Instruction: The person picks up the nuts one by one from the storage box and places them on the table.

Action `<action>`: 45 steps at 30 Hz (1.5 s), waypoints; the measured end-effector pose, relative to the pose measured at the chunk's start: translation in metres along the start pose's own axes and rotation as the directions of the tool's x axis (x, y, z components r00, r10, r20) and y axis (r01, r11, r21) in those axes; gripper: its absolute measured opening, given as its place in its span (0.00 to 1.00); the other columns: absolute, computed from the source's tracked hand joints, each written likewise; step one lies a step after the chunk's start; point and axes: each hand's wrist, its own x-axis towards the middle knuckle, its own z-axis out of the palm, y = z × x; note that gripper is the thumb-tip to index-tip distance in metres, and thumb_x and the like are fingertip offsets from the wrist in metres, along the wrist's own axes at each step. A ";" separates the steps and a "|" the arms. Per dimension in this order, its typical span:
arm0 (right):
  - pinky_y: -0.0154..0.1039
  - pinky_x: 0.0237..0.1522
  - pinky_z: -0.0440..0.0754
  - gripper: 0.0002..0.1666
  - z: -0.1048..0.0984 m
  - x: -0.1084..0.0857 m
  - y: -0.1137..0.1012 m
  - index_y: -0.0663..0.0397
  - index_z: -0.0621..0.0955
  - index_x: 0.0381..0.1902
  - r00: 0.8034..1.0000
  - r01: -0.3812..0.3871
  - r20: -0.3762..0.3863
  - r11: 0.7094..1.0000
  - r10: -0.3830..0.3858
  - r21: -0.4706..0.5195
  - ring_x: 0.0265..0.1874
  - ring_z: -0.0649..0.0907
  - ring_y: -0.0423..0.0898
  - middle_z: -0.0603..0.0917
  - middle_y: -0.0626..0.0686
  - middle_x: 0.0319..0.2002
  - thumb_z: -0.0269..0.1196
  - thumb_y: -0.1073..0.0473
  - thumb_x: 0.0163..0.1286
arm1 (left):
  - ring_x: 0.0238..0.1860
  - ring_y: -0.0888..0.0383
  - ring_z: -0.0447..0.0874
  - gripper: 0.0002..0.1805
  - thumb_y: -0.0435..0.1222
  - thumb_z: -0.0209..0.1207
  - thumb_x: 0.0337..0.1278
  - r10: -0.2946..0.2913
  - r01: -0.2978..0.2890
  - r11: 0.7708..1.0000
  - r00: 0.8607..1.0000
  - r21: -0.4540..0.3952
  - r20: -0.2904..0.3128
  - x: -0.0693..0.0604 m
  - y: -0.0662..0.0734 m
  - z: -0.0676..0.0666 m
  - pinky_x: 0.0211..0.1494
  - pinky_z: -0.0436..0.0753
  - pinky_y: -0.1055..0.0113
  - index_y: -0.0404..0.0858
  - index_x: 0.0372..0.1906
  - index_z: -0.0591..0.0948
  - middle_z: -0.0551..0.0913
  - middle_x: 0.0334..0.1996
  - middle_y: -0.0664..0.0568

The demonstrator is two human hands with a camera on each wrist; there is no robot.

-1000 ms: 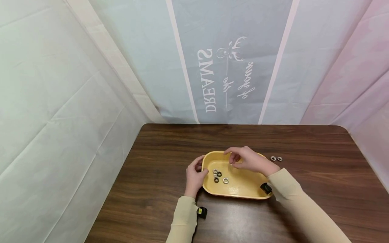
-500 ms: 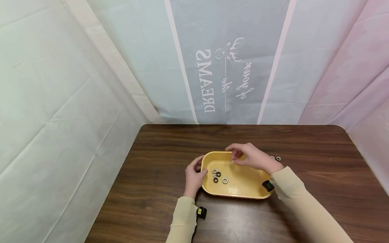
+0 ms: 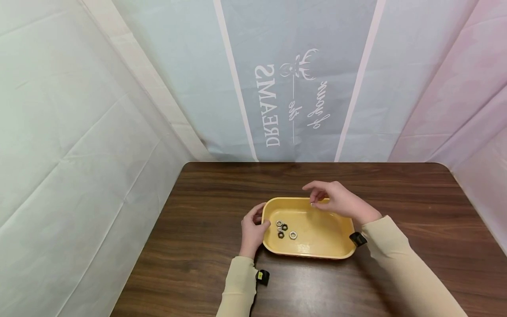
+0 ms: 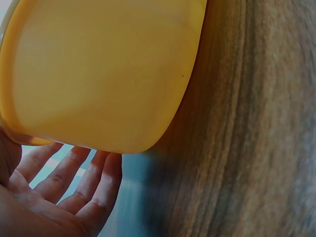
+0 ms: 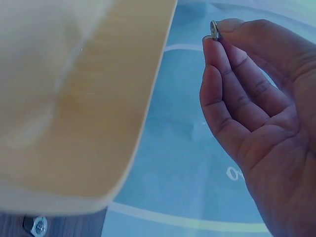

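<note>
A yellow tray (image 3: 321, 233) stands on the table, also large in the left wrist view (image 4: 98, 74). The left hand (image 3: 253, 229) grips its left end, thumb over the rim and fingers along the outer wall (image 4: 59, 192). Above the tray's far rim, the right hand (image 3: 342, 200) pinches a small metal nut (image 5: 214, 30) between thumb and finger; the right wrist view shows this hand (image 5: 261, 98) beside the tray wall. In the tray's left part lie several nuts, dark ones (image 3: 281, 235) and silver ones (image 3: 293, 235).
The brown wooden table (image 3: 214, 198) extends around the tray. Two small nuts lie at the lower left of the right wrist view, the silver one (image 5: 39, 226) beside a dark one. A printed cloth (image 3: 301, 26) hangs behind the table, and a pale cloth (image 3: 79, 132) at the left.
The right hand has moved right and toward the far rim, lifting the nut out of the tray's middle. Its arm now hides the table nuts in the head view. The left hand keeps its grip.
</note>
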 end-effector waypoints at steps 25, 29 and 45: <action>0.36 0.33 0.81 0.33 -0.044 -0.039 0.027 0.54 0.75 0.57 0.987 -0.052 -0.153 0.997 0.042 -0.062 0.31 0.83 0.41 0.83 0.47 0.32 0.68 0.75 0.53 | 0.38 0.44 0.82 0.29 0.18 0.58 0.42 0.026 -0.026 1.000 1.000 -0.001 0.001 0.005 -0.002 0.000 0.32 0.82 0.65 0.35 0.56 0.80 0.82 0.44 0.37; 0.35 0.29 0.80 0.33 -0.047 -0.048 0.033 0.54 0.75 0.57 0.984 -0.072 -0.170 0.996 0.061 -0.060 0.31 0.83 0.42 0.83 0.47 0.33 0.68 0.75 0.53 | 0.37 0.43 0.82 0.28 0.18 0.57 0.42 0.044 -0.044 0.999 0.999 0.003 0.011 -0.002 0.018 -0.004 0.32 0.82 0.67 0.32 0.56 0.79 0.81 0.44 0.35; 0.30 0.34 0.78 0.29 -0.053 -0.082 0.057 0.58 0.78 0.52 0.956 -0.089 -0.288 0.989 0.052 -0.119 0.30 0.82 0.39 0.83 0.48 0.30 0.70 0.75 0.50 | 0.38 0.43 0.82 0.29 0.18 0.57 0.42 0.012 -0.011 1.000 1.000 -0.015 0.014 -0.005 0.015 -0.004 0.31 0.82 0.66 0.33 0.56 0.79 0.81 0.44 0.34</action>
